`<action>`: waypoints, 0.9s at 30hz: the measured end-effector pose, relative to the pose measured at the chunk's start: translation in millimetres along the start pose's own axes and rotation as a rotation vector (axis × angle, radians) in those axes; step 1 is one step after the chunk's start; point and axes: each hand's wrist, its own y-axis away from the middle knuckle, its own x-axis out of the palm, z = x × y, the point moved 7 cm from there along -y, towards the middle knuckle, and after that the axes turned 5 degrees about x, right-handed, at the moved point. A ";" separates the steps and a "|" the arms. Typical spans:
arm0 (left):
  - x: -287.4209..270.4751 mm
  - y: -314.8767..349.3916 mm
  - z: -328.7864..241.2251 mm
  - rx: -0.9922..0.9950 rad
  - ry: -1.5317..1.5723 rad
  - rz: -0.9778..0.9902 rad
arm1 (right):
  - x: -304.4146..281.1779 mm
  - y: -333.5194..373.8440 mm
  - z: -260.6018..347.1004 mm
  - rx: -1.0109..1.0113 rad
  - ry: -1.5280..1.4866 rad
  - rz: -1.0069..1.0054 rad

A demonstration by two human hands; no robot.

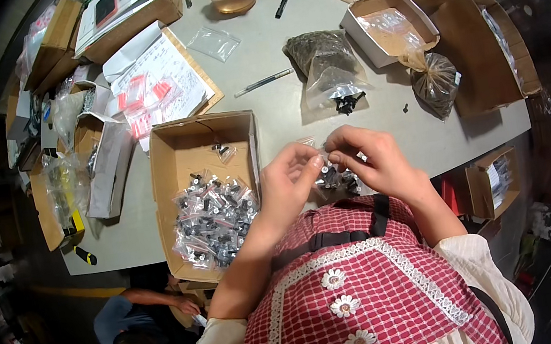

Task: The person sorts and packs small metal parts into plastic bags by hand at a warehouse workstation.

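My left hand (294,171) and my right hand (373,158) meet at the table's near edge, fingers curled and thumbs pinched in close to each other. What they pinch is too small and hidden to make out. A bit of clear plastic (307,141) shows just beyond the left fingers. Under and between the hands lie small black and white parts (334,181), partly covered. To the left, a cardboard box (165,161) holds a heap of small clear bags (215,216) with black and white parts inside. Beyond my right hand, an open plastic bag (330,69) spills black parts (349,103) from its mouth.
A pen (264,83), a flat clear bag (214,43) and a clipboard with papers (189,85) lie farther off. On the right are a tied bag (436,84), a white box (389,56) and a cardboard carton (481,55). Another person (136,332) works at lower left.
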 end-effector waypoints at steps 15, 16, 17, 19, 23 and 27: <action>7.1 5.6 -23.8 0.303 -0.533 -0.013 | 22.2 6.9 -22.5 0.093 -0.154 0.207; 7.0 5.3 -23.4 0.276 -0.524 -0.035 | 19.6 6.9 -25.2 0.089 -0.166 0.200; 7.4 4.8 -23.9 0.250 -0.515 -0.057 | 17.0 6.4 -30.5 0.085 -0.176 0.194; 1.5 1.6 -20.9 0.236 -0.495 -0.106 | 8.9 3.2 -43.5 0.125 -0.176 0.212; -19.4 -2.4 -8.6 0.096 -0.451 -0.201 | -71.5 -36.2 -91.9 0.211 -0.268 -0.178; -1.8 -5.9 -1.5 0.021 -0.600 -0.070 | -189.5 -106.3 -169.3 0.096 0.217 -0.604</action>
